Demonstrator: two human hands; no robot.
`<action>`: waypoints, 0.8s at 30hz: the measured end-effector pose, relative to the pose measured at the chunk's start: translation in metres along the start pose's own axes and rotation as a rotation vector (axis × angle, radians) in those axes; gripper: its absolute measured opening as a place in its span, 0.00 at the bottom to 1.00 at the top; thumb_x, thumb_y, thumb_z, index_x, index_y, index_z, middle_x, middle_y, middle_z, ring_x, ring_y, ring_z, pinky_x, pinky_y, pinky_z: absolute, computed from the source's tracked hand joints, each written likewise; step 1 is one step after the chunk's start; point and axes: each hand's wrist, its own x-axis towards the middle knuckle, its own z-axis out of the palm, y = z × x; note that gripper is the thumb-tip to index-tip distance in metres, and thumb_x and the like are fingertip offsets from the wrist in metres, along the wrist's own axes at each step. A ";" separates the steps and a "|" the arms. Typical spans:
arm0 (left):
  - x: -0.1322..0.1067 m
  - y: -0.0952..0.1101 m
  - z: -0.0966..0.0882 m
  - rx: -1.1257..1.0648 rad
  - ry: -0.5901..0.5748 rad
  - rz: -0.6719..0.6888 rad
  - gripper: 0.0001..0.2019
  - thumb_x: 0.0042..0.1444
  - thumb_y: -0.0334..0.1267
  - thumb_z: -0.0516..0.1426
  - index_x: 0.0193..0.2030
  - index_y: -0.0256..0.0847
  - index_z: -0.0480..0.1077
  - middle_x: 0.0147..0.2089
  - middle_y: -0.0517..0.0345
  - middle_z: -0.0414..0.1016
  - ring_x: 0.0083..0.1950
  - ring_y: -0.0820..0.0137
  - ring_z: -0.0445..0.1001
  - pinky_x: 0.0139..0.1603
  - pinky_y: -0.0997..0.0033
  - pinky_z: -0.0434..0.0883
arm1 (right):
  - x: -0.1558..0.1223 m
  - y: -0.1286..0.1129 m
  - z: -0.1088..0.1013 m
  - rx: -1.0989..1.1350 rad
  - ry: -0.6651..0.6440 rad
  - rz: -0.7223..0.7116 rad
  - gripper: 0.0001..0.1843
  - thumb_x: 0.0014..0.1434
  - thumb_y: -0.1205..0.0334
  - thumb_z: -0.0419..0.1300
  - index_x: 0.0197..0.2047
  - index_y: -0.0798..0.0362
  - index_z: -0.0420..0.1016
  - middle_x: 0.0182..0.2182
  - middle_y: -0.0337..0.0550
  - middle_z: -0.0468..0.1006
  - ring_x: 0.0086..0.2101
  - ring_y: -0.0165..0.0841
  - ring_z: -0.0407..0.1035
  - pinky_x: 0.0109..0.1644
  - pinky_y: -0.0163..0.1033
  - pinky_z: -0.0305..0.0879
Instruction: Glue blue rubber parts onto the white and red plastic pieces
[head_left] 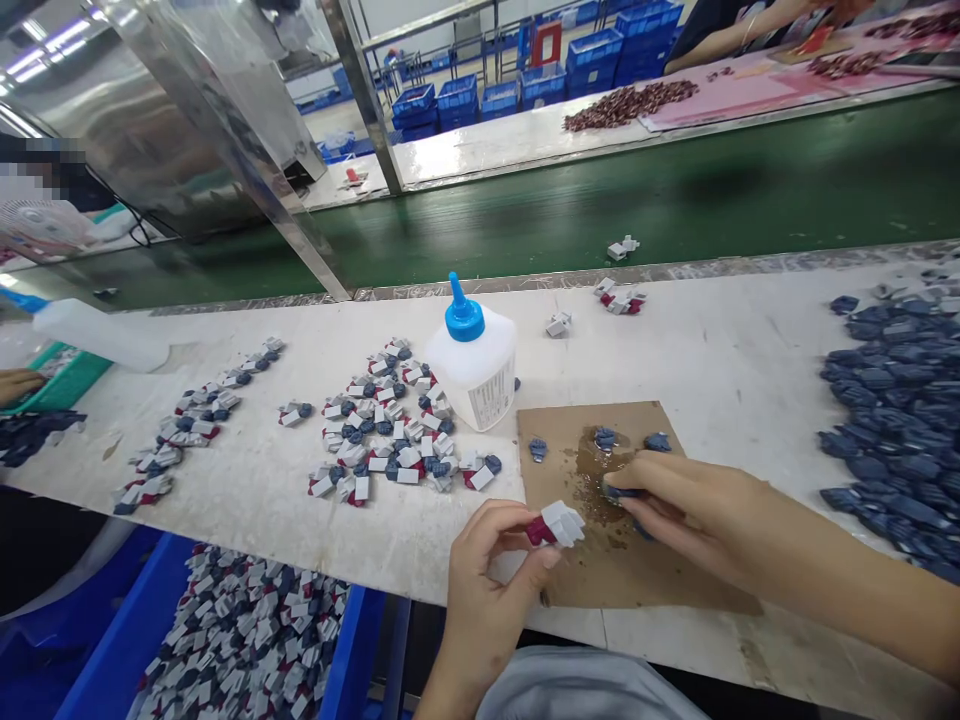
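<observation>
My left hand (491, 580) pinches a small grey and dark-red plastic part (556, 524) between thumb and fingers, just above the near left side of a brown cardboard sheet (562, 580). Over the sheet, my right hand (690, 505) grips a small dark blue plastic part (619, 490), mostly covered by the fingertips. Wet, glossy stains mark the cardboard around it. Other blue pieces (537, 450) lie along the far part of the sheet. Behind my left hand spreads a cluster of joined grey, red and blue parts (390, 430).
A white bottle with a blue nozzle (476, 365) stands beyond the cardboard. Loose blue parts (892, 410) are heaped at right. Below the table's left side, a blue bin (352, 640) holds many joined parts. A green conveyor belt (525, 235) runs behind, with another person's arm (750, 30) beyond.
</observation>
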 end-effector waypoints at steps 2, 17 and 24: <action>0.000 -0.002 -0.002 -0.040 -0.077 0.004 0.08 0.52 0.38 0.66 0.39 0.42 0.78 0.37 0.53 0.77 0.39 0.69 0.75 0.40 0.75 0.73 | 0.003 -0.017 -0.009 0.105 -0.031 0.020 0.09 0.66 0.57 0.52 0.41 0.49 0.71 0.24 0.38 0.72 0.21 0.31 0.66 0.23 0.34 0.63; -0.003 0.010 0.024 -0.616 -0.006 -0.443 0.15 0.44 0.45 0.71 0.36 0.39 0.79 0.32 0.57 0.82 0.33 0.72 0.80 0.35 0.78 0.77 | -0.015 -0.054 0.003 0.253 0.284 -0.010 0.04 0.62 0.60 0.58 0.41 0.45 0.68 0.23 0.32 0.74 0.18 0.25 0.66 0.20 0.25 0.65; -0.005 0.012 0.027 -0.610 -0.009 -0.393 0.13 0.44 0.42 0.71 0.35 0.40 0.78 0.33 0.59 0.82 0.34 0.73 0.79 0.36 0.77 0.77 | -0.009 -0.057 0.004 0.330 0.230 0.038 0.05 0.63 0.59 0.57 0.38 0.50 0.71 0.22 0.36 0.76 0.18 0.27 0.68 0.17 0.26 0.64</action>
